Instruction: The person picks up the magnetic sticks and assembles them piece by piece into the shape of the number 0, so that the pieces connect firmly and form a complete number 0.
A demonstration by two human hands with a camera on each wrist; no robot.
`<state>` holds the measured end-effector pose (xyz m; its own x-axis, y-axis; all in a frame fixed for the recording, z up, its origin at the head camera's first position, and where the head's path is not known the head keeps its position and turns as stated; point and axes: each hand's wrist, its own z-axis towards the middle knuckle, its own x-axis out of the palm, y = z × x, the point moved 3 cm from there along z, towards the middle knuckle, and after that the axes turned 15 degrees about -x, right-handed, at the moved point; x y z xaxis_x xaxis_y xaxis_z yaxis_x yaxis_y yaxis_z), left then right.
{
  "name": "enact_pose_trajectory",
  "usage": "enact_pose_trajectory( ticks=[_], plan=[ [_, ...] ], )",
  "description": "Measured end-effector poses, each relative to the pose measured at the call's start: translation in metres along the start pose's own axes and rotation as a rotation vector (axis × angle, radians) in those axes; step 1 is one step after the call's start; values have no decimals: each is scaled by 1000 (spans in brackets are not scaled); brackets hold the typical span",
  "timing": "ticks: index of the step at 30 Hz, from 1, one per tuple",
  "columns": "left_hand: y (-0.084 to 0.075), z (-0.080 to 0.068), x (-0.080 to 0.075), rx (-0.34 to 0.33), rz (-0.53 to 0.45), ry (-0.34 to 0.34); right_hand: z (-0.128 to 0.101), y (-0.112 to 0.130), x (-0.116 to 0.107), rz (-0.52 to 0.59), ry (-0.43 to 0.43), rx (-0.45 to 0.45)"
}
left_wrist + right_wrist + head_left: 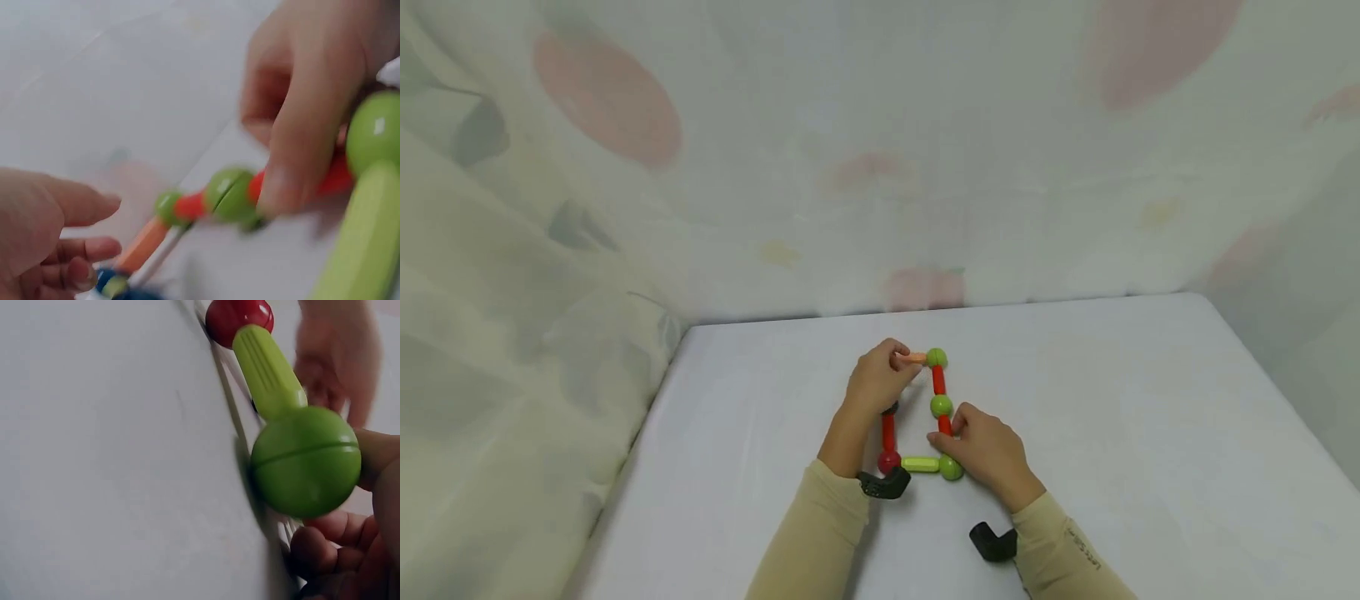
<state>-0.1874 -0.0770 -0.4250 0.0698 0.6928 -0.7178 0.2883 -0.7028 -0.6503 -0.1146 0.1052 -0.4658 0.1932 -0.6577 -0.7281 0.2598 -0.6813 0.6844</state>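
A toy frame of rods and balls lies on the white table. My right hand (988, 450) pinches the lower red rod (944, 425) between the middle green ball (941, 406) and the near green ball (951, 467). A yellow-green rod (921, 464) joins that near ball to a red ball (889, 462). My left hand (877, 377) is at the far left corner, thumb and fingers apart around the orange rod (914, 358). In the left wrist view its fingertips are beside a dark blue ball (107, 280), close to the orange rod.
The far green ball (936, 357) links the orange rod and the upper red rod (938, 381). Another red rod (888, 433) runs along the frame's left side. Black wrist mounts (886, 483) stick out from both sleeves. A patterned cloth (880, 167) hangs behind the table.
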Motion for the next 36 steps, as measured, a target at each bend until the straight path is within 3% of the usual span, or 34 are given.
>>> enact_pose_trajectory(
  ticks=[5, 7, 10, 14, 20, 36],
  plan=[
    [38, -11, -11, 14, -25, 21, 6, -14, -8, 64, 1, 2],
    [51, -15, -5, 46, -4, 45, 10, -22, -13, 93, -18, 9],
    [59, -17, 12, 125, 18, 78, 16, -34, -20, 158, -66, 34],
    [57, -18, 27, 191, 14, 47, 26, -41, -25, 238, -87, -17],
    [55, -23, 36, 171, 34, -7, 34, -44, -26, 197, -50, -159],
    [48, -39, 38, 227, 50, -52, 31, -40, -31, 150, -18, -151]
  ],
)
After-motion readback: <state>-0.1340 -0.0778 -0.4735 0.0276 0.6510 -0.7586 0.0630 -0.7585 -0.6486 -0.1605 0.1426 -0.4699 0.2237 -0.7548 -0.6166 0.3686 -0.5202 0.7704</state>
